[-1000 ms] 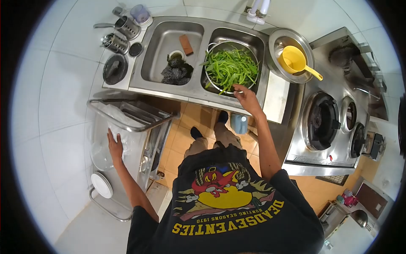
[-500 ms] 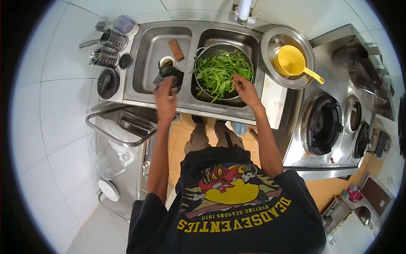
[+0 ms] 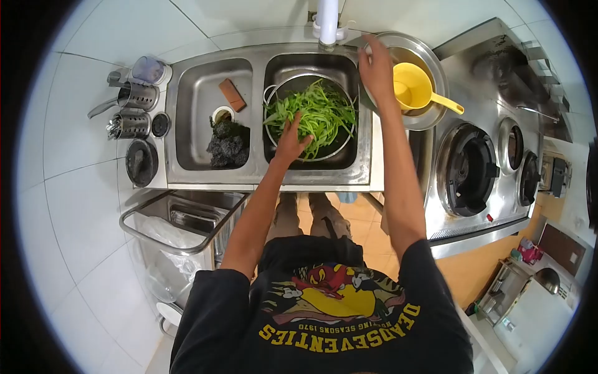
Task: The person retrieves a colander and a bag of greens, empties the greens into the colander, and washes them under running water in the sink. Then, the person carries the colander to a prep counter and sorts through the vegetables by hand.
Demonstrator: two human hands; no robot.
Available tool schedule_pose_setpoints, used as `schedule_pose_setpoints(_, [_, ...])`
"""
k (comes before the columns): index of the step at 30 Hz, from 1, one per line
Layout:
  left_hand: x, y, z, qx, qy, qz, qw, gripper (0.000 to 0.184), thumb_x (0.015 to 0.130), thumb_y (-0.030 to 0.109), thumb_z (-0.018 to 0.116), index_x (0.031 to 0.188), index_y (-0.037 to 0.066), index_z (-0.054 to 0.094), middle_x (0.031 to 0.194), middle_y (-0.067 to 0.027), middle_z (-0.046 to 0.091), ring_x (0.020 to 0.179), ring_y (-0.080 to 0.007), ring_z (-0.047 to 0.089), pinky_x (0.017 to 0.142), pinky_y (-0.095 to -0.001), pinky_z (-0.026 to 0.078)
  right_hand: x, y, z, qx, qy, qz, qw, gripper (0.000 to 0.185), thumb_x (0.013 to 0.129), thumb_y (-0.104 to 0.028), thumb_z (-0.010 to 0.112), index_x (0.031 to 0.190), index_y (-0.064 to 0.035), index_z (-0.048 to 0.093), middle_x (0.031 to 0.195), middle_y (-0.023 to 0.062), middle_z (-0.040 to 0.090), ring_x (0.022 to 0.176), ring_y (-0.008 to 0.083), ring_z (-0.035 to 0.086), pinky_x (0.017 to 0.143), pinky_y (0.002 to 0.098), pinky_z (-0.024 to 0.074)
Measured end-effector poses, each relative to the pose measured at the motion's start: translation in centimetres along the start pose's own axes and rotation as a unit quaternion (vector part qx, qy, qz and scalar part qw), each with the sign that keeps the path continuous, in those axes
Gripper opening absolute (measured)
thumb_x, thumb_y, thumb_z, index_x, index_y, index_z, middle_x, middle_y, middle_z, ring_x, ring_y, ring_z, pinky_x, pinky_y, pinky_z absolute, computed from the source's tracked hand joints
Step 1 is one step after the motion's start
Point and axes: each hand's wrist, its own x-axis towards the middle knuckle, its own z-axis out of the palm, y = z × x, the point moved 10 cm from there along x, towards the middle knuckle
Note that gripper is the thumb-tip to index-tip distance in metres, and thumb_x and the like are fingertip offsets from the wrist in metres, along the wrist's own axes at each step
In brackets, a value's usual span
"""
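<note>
Leafy greens (image 3: 324,118) fill a round metal pot (image 3: 269,100) in the right sink basin. My left hand (image 3: 291,142) rests on the left side of the greens, its fingers spread. My right hand (image 3: 375,70) is raised at the left rim of the wide metal bowl (image 3: 437,65), fingers apart, with nothing seen in it. A yellow dipper (image 3: 412,85) sits in that bowl, to the right of my right hand.
In the left basin (image 3: 193,93) lie a brown block (image 3: 232,95) and a dark scouring mesh (image 3: 229,148). A white faucet pipe (image 3: 327,22) stands behind. The stove (image 3: 470,169) is right; a metal cart (image 3: 168,246), lower left.
My left hand has gone from the cart, past the left basin, onto the greens. My right hand has left the greens and moved up and right to the metal bowl.
</note>
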Motion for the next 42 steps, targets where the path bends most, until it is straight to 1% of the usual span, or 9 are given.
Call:
schedule_pose_setpoints(2, [0.3,0.9,-0.7,-0.035,-0.016,-0.025,0.999,0.084,0.081,0.034,0.065,0.144,0.018,0.012,0.145,-0.0178,0.024,0.136,-0.0365,0.012,0.105,-0.0448,0.029,3.6,0.6,2.1,-0.022,0.048,-0.069,0.996,0.039,0.081,-0.010,0.052,0.119,-0.0007,0.051,0.115,0.0221,0.053,0.105,0.0400,0.050,0.090,0.0429,0.0418])
schedule_pose_setpoints(11, [1.3,-0.3,-0.6,-0.050,0.038,-0.030,0.998,0.091,0.075,0.041,0.070,0.144,0.020,0.013,0.144,-0.0294,0.013,0.133,-0.0396,0.020,0.103,-0.0438,0.032,3.7,3.2,7.6,-0.073,-0.167,0.004,0.983,0.038,0.078,-0.012,0.054,0.115,-0.0034,0.055,0.122,0.0181,0.051,0.107,0.0364,0.051,0.093,0.0397,0.0415])
schedule_pose_setpoints(20, [2.3,0.2,-0.9,-0.071,0.088,-0.011,0.994,0.090,0.073,0.026,0.073,0.143,0.019,0.018,0.142,-0.0245,0.023,0.135,-0.0383,0.016,0.106,-0.0434,0.027,-1.7,-1.3,3.1,-0.047,0.000,-0.069,0.996,0.038,0.078,-0.006,0.055,0.115,-0.0020,0.054,0.122,0.0176,0.051,0.108,0.0350,0.050,0.092,0.0391,0.0417])
schedule_pose_setpoints(23, [1.9,0.2,-1.3,-0.065,0.108,-0.006,0.992,0.086,0.073,0.014,0.069,0.143,0.018,0.020,0.142,-0.0221,0.028,0.135,-0.0365,0.018,0.104,-0.0401,0.030,-5.7,0.1,5.0,0.046,-0.123,0.042,0.990,0.042,0.078,-0.006,0.055,0.120,-0.0042,0.051,0.126,0.0191,0.047,0.110,0.0369,0.048,0.093,0.0383,0.0408])
schedule_pose_setpoints(25, [1.9,-0.1,-1.5,-0.084,0.127,-0.004,0.988,0.084,0.071,0.006,0.065,0.142,0.015,0.022,0.141,-0.0237,0.028,0.132,-0.0363,0.026,0.103,-0.0387,0.032,-11.2,3.0,10.5,0.110,-0.326,0.161,0.925,0.055,0.080,-0.016,0.062,0.131,-0.0075,0.042,0.135,0.0206,0.039,0.122,0.0392,0.039,0.100,0.0403,0.0339])
schedule_pose_setpoints(32, [2.0,-2.5,-0.8,-0.314,0.095,-0.024,0.944,0.085,0.072,0.004,0.065,0.142,0.010,0.017,0.137,-0.0253,0.031,0.129,-0.0341,0.032,0.102,-0.0379,0.032,-19.2,9.1,18.5,-0.092,-0.416,0.237,0.873,0.133,0.050,-0.058,0.079,0.144,-0.0196,-0.007,0.147,0.0198,0.017,0.134,0.0422,0.014,0.106,0.0516,0.0235])
schedule_pose_setpoints(35, [0.7,-3.4,-1.4,-0.077,0.195,-0.103,0.972,0.087,0.072,0.011,0.072,0.141,0.009,0.018,0.140,-0.0276,0.024,0.131,-0.0357,0.026,0.103,-0.0401,0.030,-21.9,11.2,20.7,-0.027,-0.431,0.322,0.842,0.128,0.052,-0.060,0.077,0.144,-0.0109,0.004,0.143,0.0213,0.025,0.132,0.0395,0.023,0.105,0.0466,0.0280])
schedule_pose_setpoints(39, [1.1,-6.0,-0.5,-0.185,0.213,-0.176,0.943,0.083,0.078,0.018,0.070,0.141,0.006,0.018,0.139,-0.0201,0.027,0.124,-0.0296,0.035,0.100,-0.0370,0.033,-22.9,10.7,22.7,0.156,-0.479,0.357,0.786,0.098,0.063,-0.050,0.073,0.135,0.0022,0.033,0.135,0.0259,0.037,0.126,0.0321,0.037,0.103,0.0348,0.0343])
schedule_pose_setpoints(42, [1.5,-4.1,-2.1,-0.285,0.212,-0.119,0.927,0.064,0.081,0.007,0.062,0.137,0.007,0.030,0.134,-0.0156,0.035,0.120,-0.0251,0.038,0.097,-0.0333,0.034,-21.0,11.6,19.9,0.093,-0.336,0.349,0.870,0.082,0.068,-0.037,0.070,0.131,0.0031,0.037,0.131,0.0260,0.040,0.124,0.0356,0.038,0.103,0.0366,0.0312])
